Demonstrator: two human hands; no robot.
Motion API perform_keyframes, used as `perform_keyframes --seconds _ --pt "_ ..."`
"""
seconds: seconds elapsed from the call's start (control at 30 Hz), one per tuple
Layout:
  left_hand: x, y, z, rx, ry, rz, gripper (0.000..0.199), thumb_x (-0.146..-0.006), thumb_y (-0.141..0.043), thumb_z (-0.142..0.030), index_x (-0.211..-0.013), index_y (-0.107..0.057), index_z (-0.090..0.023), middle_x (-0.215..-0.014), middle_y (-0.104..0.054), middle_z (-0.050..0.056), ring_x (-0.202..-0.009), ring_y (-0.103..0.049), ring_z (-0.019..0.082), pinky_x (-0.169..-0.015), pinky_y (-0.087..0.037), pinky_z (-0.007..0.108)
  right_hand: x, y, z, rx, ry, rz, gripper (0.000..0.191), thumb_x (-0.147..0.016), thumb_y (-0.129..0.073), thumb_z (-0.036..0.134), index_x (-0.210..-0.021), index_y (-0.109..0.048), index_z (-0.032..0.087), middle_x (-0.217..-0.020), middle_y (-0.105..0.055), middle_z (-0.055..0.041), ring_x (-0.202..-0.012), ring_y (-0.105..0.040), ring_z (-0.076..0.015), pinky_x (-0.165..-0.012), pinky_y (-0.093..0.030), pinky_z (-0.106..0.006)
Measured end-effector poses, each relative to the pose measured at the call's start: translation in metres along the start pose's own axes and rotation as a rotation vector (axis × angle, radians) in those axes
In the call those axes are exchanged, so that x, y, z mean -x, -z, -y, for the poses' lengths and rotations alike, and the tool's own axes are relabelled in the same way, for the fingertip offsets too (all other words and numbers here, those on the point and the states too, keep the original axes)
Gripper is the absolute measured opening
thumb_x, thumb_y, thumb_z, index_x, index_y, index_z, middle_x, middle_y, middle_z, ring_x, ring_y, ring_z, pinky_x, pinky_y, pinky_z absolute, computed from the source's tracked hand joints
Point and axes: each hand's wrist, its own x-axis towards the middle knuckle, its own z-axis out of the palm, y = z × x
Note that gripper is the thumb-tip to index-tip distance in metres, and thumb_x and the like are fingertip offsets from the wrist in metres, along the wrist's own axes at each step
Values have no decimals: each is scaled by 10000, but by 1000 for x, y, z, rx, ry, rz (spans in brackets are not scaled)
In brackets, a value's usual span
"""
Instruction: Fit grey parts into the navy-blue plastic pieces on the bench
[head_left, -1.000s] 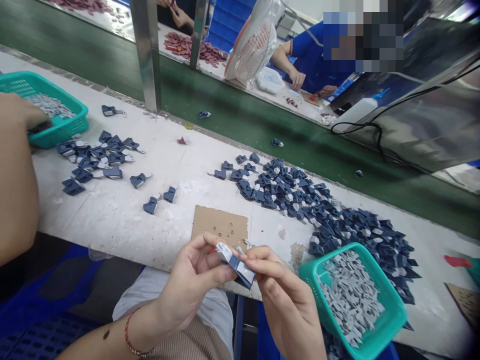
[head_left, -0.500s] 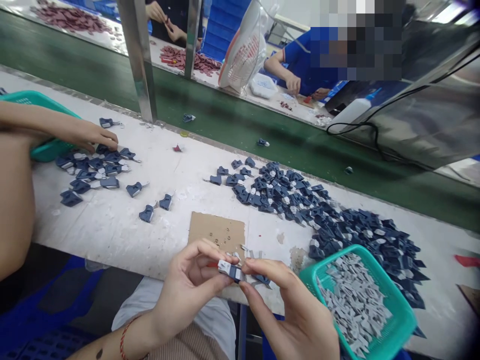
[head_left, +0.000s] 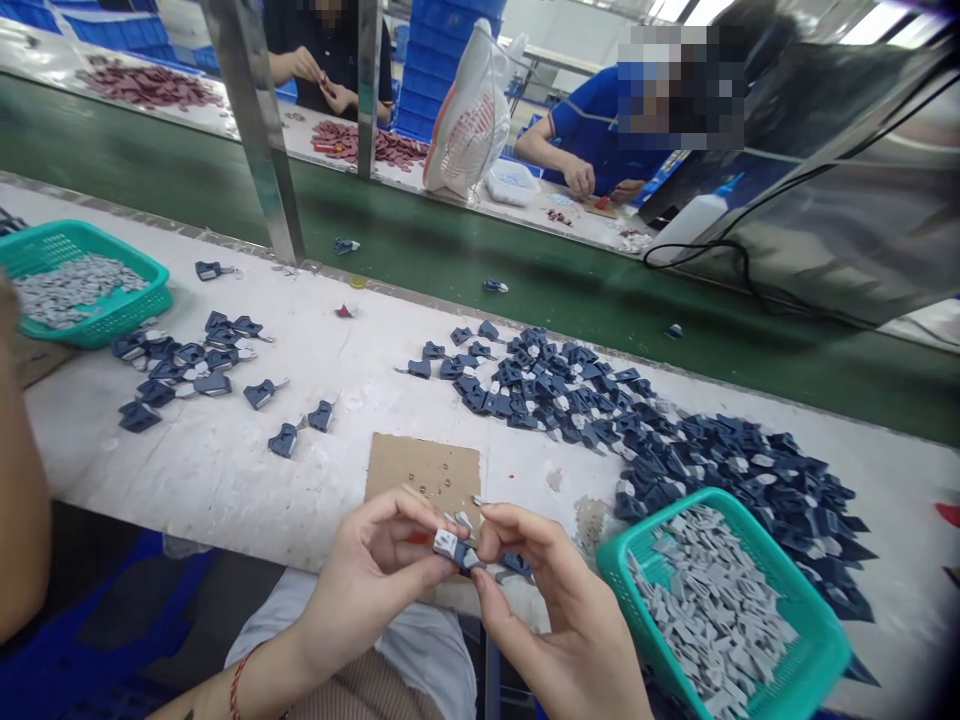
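Note:
Just above the near table edge, my left hand (head_left: 382,550) pinches a small navy-and-grey plastic part (head_left: 459,550) by its light-grey end. A bit of red shows behind those fingers; what it is I cannot make out. My right hand (head_left: 551,600) closes thumb and bent fingers at the other end of the same part. Under the hands lies a cardboard piece (head_left: 420,465) with several tiny metal rings on it. More loose grey and navy pieces (head_left: 516,568) lie beneath my right fingers, partly hidden.
A large pile of navy parts (head_left: 720,470) spreads to the right. A green basket (head_left: 611,560) of grey pieces stands by my right hand. Another green basket (head_left: 161,290) and a smaller heap (head_left: 187,355) are at left, near a co-worker's arm (head_left: 22,480). A green belt (head_left: 420,250) runs behind.
The co-worker's hand at left has drawn back from the small heap and the basket. My right fingers have curled more around the part's end. The view has shifted slightly.

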Motion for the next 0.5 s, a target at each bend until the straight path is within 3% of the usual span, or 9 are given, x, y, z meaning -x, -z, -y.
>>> perform_keyframes --seconds 0.3,0.4,0.5 --pt "-10 -11 4 -6 82 -35 205 -719 -807 -167 -811 -624 -177 -844 -720 32 -807 -712 150 -708 -575 222 8 4 -15 -146 2 -204 354 -869 -611 114 -1180 -581 282 -873 -645 -1 -837 -653 -109 -800 -563 -180" --pt "-18 -5 -2 -55 76 -102 242 -711 -819 -197 -817 -602 -175 -865 -727 45 -829 -710 162 -713 -565 228 10 10 -36 -80 -132 -327 270 -886 -625 220 -1155 -606 249 -868 -664 -19 -840 -677 -130 -772 -579 -183" --pt "-31 10 -17 -77 34 -215 287 -691 -830 -185 -857 -597 -176 -871 -717 33 -873 -693 152 -765 -553 221 10 16 -63 76 -292 -306 308 -900 -598 383 -1170 -624 238 -879 -691 -34 -832 -703 -161 -666 -585 -182"
